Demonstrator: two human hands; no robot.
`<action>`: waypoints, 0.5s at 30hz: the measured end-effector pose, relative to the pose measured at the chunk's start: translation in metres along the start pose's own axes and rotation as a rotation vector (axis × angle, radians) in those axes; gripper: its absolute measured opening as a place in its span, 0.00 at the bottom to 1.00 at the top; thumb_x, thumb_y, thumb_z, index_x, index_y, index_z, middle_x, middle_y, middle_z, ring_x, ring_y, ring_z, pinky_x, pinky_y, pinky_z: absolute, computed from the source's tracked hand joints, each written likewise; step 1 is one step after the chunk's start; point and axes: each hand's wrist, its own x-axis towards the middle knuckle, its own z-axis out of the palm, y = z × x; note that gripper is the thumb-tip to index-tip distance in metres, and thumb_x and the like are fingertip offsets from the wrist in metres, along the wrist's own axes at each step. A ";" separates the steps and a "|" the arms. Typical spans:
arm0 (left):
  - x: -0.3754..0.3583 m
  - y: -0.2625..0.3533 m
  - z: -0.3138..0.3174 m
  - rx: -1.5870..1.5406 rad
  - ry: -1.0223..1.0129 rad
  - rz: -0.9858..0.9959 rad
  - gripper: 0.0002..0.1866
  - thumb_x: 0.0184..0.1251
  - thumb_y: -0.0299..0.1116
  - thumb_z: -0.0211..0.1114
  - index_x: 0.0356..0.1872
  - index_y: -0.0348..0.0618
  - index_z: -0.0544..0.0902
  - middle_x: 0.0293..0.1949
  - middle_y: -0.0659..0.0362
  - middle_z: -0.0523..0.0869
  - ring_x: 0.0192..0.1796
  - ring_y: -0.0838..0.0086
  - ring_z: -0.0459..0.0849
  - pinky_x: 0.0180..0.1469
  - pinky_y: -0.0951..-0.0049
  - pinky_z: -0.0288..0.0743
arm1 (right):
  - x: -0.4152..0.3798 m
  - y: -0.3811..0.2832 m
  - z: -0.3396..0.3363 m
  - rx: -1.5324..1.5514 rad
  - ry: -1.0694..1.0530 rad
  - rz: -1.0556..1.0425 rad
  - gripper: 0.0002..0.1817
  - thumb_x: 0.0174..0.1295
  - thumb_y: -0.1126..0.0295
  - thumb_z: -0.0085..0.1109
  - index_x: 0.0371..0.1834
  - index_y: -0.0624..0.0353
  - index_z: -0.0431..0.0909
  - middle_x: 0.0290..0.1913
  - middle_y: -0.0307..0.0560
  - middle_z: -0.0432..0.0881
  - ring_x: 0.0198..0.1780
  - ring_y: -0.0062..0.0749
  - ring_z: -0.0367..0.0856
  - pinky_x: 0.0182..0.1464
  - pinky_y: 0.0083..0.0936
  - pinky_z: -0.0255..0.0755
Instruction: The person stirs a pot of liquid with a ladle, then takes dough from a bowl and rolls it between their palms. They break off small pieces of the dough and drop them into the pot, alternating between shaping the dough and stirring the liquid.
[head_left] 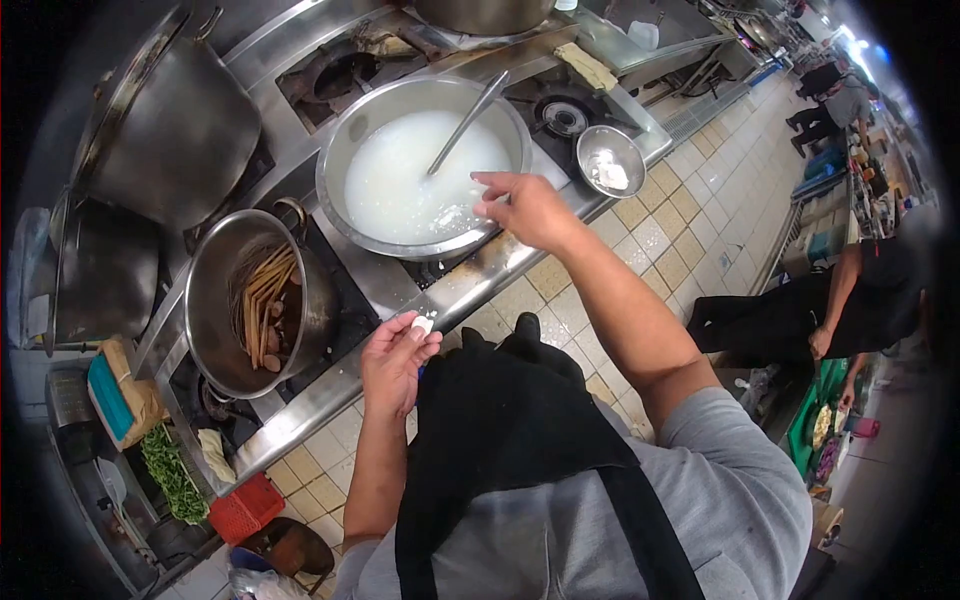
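Observation:
My left hand (398, 362) pinches a small white soft-looking lump (424, 325) near the front edge of the stove. My right hand (530, 208) reaches over the near right rim of a wide metal bowl (328, 190), its finger and thumb apart with nothing visible between them. Cloudy white liquid (395, 165) with small white bits fills much of that bowl. A metal utensil (470, 118) leans in it, handle up over the far rim, its lower end hidden in the liquid. To the right, a small metal bowl (630, 150) contains some white pieces (606, 172).
A deep pot (205, 330) with brown sticks stands left on the stove, large pots (190, 130) behind it. The steel stove edge (300, 415) runs before me. Folded cloths (585, 66) and green leaves (172, 478) lie about. A co-worker (800, 310) cuts food at right.

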 end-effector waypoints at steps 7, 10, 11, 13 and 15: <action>0.005 -0.003 0.008 -0.030 0.035 0.000 0.09 0.67 0.22 0.61 0.46 0.32 0.77 0.38 0.52 0.85 0.36 0.68 0.87 0.39 0.73 0.83 | -0.058 -0.036 0.032 -0.071 -0.469 -0.330 0.23 0.55 0.68 0.68 0.55 0.60 0.79 0.45 0.55 0.84 0.46 0.45 0.83 0.48 0.33 0.76; 0.004 -0.002 0.013 -0.020 0.013 -0.001 0.08 0.67 0.23 0.62 0.45 0.32 0.77 0.37 0.52 0.85 0.34 0.69 0.86 0.38 0.73 0.83 | -0.074 -0.039 0.051 0.023 -0.445 -0.492 0.22 0.53 0.72 0.67 0.55 0.56 0.79 0.40 0.52 0.82 0.44 0.50 0.82 0.46 0.38 0.75; 0.004 0.000 0.015 -0.001 0.000 -0.005 0.08 0.67 0.23 0.62 0.45 0.32 0.77 0.36 0.52 0.85 0.34 0.69 0.86 0.37 0.73 0.83 | -0.072 -0.037 0.051 0.022 -0.443 -0.493 0.22 0.53 0.72 0.67 0.55 0.56 0.79 0.40 0.52 0.82 0.44 0.50 0.82 0.46 0.38 0.75; 0.003 -0.001 0.015 0.006 -0.021 -0.010 0.08 0.67 0.23 0.61 0.44 0.32 0.77 0.36 0.52 0.85 0.33 0.70 0.86 0.37 0.73 0.83 | -0.071 -0.032 0.053 0.037 -0.440 -0.424 0.20 0.53 0.75 0.65 0.52 0.55 0.81 0.41 0.51 0.82 0.44 0.50 0.82 0.45 0.38 0.76; 0.001 -0.001 0.015 0.012 -0.038 -0.018 0.07 0.67 0.22 0.61 0.43 0.33 0.77 0.36 0.52 0.85 0.33 0.71 0.85 0.37 0.73 0.83 | -0.074 -0.033 0.052 0.038 -0.414 -0.479 0.19 0.53 0.76 0.64 0.51 0.56 0.81 0.40 0.50 0.81 0.42 0.49 0.82 0.44 0.38 0.76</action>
